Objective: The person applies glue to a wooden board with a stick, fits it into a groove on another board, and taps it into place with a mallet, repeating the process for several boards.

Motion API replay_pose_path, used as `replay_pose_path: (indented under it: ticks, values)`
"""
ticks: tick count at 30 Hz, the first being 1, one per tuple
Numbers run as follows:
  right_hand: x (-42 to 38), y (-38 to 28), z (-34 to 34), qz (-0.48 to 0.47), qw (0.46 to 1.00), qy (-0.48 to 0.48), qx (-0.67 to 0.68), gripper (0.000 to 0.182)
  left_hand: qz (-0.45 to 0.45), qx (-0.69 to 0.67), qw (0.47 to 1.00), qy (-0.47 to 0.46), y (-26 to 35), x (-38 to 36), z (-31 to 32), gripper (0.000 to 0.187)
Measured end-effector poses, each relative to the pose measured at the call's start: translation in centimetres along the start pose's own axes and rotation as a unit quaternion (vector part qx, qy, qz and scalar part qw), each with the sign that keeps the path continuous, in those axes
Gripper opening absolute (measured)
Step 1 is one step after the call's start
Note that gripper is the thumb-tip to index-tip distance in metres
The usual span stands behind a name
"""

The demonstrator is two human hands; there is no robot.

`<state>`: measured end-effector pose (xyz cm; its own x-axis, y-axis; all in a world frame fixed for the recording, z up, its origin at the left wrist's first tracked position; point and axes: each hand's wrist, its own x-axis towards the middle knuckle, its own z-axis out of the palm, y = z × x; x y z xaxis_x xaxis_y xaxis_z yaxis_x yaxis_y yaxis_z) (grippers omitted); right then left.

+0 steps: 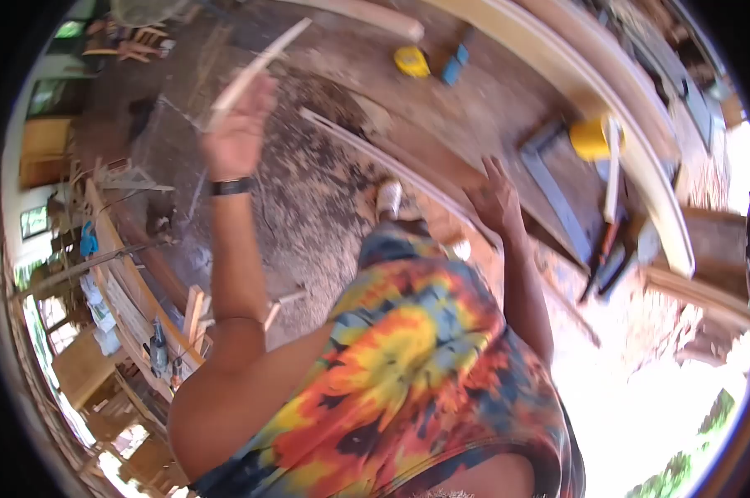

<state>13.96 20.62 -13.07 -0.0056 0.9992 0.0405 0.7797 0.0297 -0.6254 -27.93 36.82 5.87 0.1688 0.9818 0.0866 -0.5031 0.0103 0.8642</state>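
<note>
My left hand [241,137] is raised over the dusty floor at the left, with a thin pale wood strip [277,48] held against its fingers. A dark band circles that wrist. My right hand [498,199] is beside the bench edge, its fingers stretched out and holding nothing. Close by it, a long narrow wood strip [396,164] runs along the near side of the workbench [499,108]. A metal square [562,199] lies on the bench to the right of this hand.
A yellow tape measure [411,61] and a blue block-like object [455,65] sit on the bench. Long curved-looking boards [549,62] cross the back, with a yellow cylindrical object [588,139] and a handsaw-like tool [609,241] near them. Wood shavings [325,183] litter the floor.
</note>
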Motion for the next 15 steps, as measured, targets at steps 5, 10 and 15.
replay_pose_path:
  ticks: [5,10,15]
  values:
    - [-12.7,-0.5,-12.3,0.123,0.98,0.101,0.117,0.048,0.073,0.16,0.981,-0.08,1.9,-9.6,4.3,0.049]
    - [-21.7,8.1,-19.5,0.217,0.929,0.29,0.077,0.027,0.163,0.513,0.806,0.245,2.5,-15.9,10.0,0.038]
    - [-24.0,14.2,-22.0,0.323,0.894,0.298,-0.089,0.042,0.143,0.624,0.759,0.116,-1.1,-19.7,17.2,0.028]
